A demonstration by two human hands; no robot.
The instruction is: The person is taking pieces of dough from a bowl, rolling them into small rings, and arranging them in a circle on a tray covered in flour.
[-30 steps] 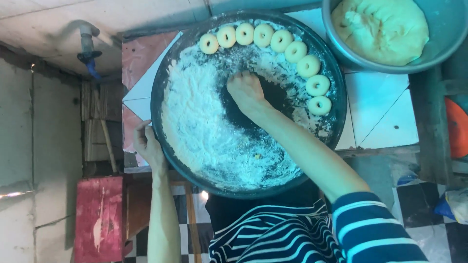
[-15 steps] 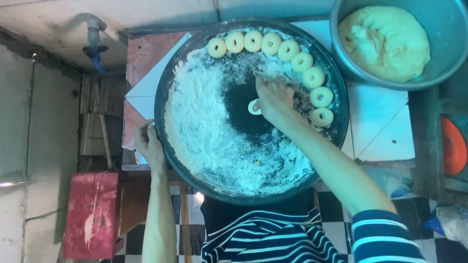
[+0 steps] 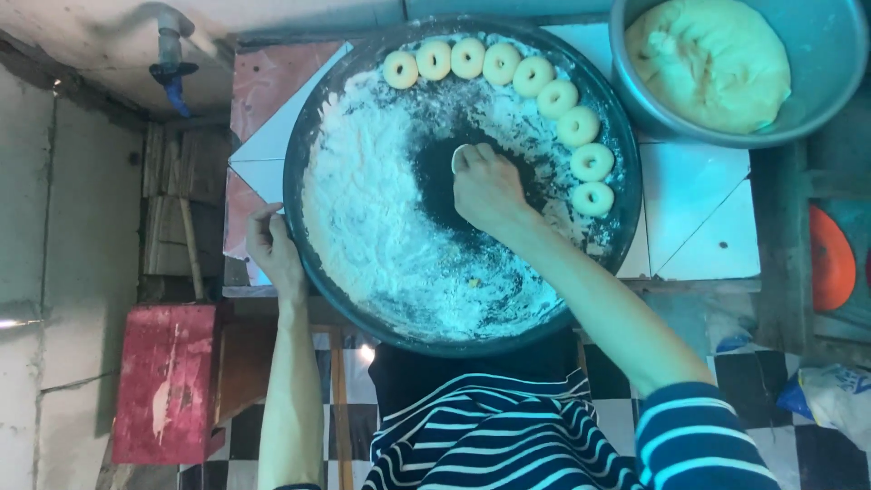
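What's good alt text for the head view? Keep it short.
Seen from above, a person's right hand presses a small piece of dough in the middle of a large round floured tray, while the left hand grips its rim. Nine dough rings curve along the far edge; a grey bowl of yellow dough sits at upper right.

Single head-worn view, looking straight down, close over floured pan (image 3: pixel 308 227), both hands inside frame
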